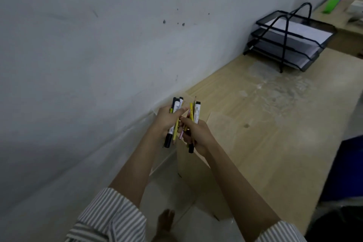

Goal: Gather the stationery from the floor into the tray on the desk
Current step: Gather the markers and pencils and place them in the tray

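Note:
My left hand point(167, 119) grips a bundle of markers and pencils point(175, 108), with black-capped white markers and a yellow pencil sticking out above and below the fist. Close beside it, my right hand point(196, 133) holds a second bunch of pens and pencils point(196, 112), including a white marker and a yellow pencil. Both hands hover at the near left corner of the light wooden desk point(265, 127). A black three-tier mesh tray point(290, 45) stands at the far end of the desk against the wall, with white paper in its top tier.
A grey-white wall point(88, 55) runs along the desk's left side. A dark blue object point(345, 167) sits at the right edge. A second desk surface point(341, 17) behind the tray carries green and pink items. My bare foot point(166, 220) rests on the pale tiled floor.

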